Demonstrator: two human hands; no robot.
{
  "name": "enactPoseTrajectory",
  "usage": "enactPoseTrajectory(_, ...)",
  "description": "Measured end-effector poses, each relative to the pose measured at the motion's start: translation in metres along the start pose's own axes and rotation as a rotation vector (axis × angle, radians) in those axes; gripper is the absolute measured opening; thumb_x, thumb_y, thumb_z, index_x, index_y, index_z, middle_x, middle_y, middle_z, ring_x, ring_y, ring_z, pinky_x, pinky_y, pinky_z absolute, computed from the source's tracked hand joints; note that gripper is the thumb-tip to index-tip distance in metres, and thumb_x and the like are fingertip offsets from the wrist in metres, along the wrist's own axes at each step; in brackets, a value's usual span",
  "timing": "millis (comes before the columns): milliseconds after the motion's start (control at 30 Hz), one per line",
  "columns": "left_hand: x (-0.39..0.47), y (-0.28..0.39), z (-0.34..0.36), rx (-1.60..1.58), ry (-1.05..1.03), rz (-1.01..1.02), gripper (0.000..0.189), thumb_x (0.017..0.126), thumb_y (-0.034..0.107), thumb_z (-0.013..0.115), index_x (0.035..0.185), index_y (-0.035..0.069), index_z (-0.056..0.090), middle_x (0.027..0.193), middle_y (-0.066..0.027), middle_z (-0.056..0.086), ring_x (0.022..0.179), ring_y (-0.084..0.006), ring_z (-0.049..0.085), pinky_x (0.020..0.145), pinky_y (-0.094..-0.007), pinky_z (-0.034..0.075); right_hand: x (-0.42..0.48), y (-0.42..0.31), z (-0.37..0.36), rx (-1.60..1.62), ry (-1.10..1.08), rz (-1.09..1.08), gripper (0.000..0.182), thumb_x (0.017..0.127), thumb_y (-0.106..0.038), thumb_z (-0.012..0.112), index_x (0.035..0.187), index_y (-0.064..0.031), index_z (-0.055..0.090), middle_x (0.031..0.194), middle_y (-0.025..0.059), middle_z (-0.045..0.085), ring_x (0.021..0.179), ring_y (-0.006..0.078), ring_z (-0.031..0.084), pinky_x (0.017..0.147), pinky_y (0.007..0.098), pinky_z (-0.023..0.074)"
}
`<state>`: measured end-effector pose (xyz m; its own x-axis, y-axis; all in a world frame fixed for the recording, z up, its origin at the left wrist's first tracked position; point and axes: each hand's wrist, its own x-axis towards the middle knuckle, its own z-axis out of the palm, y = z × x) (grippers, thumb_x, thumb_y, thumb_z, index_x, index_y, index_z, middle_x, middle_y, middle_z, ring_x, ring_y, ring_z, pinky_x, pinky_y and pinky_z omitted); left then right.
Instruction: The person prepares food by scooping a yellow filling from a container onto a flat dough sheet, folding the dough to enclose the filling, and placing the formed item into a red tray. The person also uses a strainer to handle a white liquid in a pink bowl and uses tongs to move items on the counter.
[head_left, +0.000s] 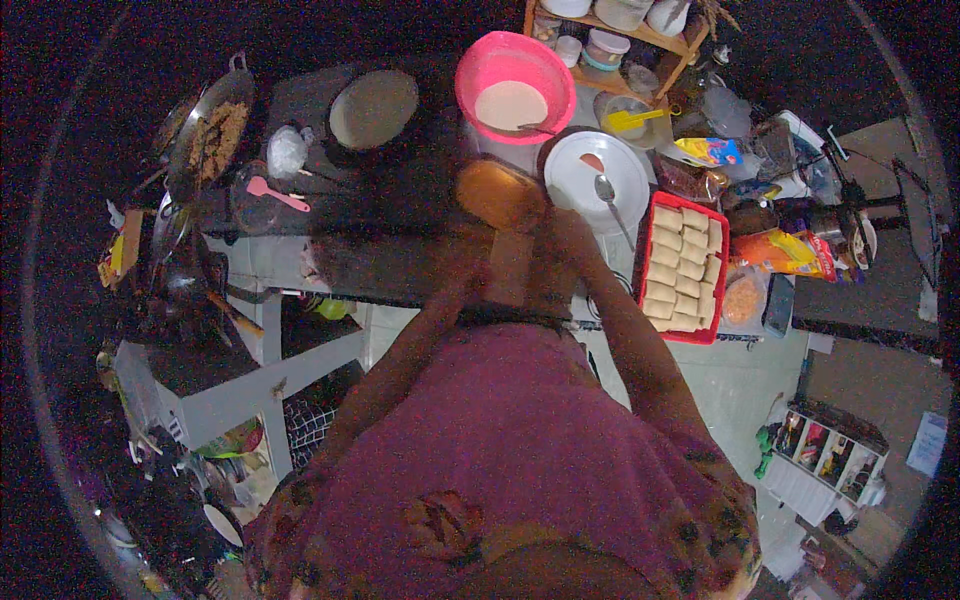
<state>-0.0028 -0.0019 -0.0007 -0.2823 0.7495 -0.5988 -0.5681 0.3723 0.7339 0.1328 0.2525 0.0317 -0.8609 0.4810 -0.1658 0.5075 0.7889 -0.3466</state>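
Observation:
Before me lies a round, orange-brown flat thing (501, 196), blurred, which may be a thin wrapper or a wooden board. Below it, between my hands, is a paler brown rectangular piece (513, 255). My left hand (474, 244) is at its left side and my right hand (568, 229) at its right. Both are dark and blurred, so whether the fingers grip anything cannot be made out. Just beyond my right hand stands a white plate (562, 184) with a metal spoon (604, 189) and a small reddish-brown patch on it. Further right, a red tray (724, 285) holds several pale rolls (681, 262).
A pink basin (480, 56) of whitish batter with a utensil stands at the back. Leftward are a round pan (373, 109), a wok (180, 165) of brown crumbly food and a pink spatula (277, 193). A yellow scoop (634, 118), packets (784, 255) and a phone (780, 304) lie rightward.

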Motion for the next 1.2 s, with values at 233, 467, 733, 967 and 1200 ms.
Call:
enactPoseTrajectory(233, -0.034, 0.025, -0.032, -0.019, 0.001, -0.163, 0.051, 0.096, 0.042, 0.061, 0.136, 0.011, 0.054, 0.124, -0.0048, 0.061, 0.111, -0.0196, 0.060, 0.099, -0.0360, 0.048, -0.068, -0.042, -0.024, -0.142, 0.295, 0.087, 0.033, 0.089, -0.026, 0.061, 0.110, -0.0012, 0.055, 0.081, 0.0196, 0.069, 0.071, 0.0376, 0.069, 0.058, 0.0476, 0.0529)
enactPoseTrajectory(467, -0.025, 0.008, -0.090, 0.179, -0.153, -0.188, 0.040, 0.099, 0.033, 0.055, 0.132, 0.010, 0.057, 0.119, -0.0052, 0.062, 0.107, -0.0165, 0.059, 0.095, -0.0356, 0.049, -0.067, -0.036, 0.075, -0.010, 0.377, 0.142, 0.026, 0.091, -0.017, 0.054, 0.111, -0.0010, 0.050, 0.082, 0.0198, 0.067, 0.073, 0.0394, 0.068, 0.060, 0.0489, 0.0527)
enactPoseTrajectory(733, 0.000, 0.023, -0.006, 0.469, -0.163, 0.012, 0.039, 0.099, 0.034, 0.055, 0.129, 0.010, 0.058, 0.117, -0.0068, 0.063, 0.106, -0.0185, 0.060, 0.093, -0.0370, 0.049, -0.063, -0.024, 0.092, 0.108, 0.414, 0.210, 0.023, 0.093, -0.018, 0.055, 0.107, -0.0010, 0.054, 0.070, 0.0159, 0.063, 0.069, 0.0352, 0.066, 0.059, 0.0423, 0.0525)
enactPoseTrajectory(967, 0.049, 0.038, 0.094, 0.544, 0.017, 0.263, 0.039, 0.098, 0.034, 0.054, 0.127, 0.009, 0.059, 0.115, -0.0082, 0.064, 0.104, -0.0203, 0.061, 0.092, -0.0382, 0.050, -0.048, -0.069, 0.071, 1.331, 0.409, 0.417, 0.041, 0.101, -0.044, 0.049, 0.090, -0.0071, 0.063, 0.064, -0.0014, 0.055, 0.058, 0.0118, 0.054, 0.052, 0.0287, 0.0440)
enactPoseTrajectory(1200, 0.061, 0.045, 0.109, 0.511, 0.006, 0.343, 0.038, 0.098, 0.035, 0.053, 0.124, 0.008, 0.060, 0.113, -0.0096, 0.065, 0.103, -0.0221, 0.062, 0.090, -0.0395, 0.050, -0.047, -0.042, 0.045, 0.225, 0.219, 0.236, 0.046, 0.095, -0.052, 0.053, 0.089, -0.0085, 0.067, 0.063, 0.0080, 0.062, 0.058, 0.0226, 0.064, 0.054, 0.0352, 0.0495)
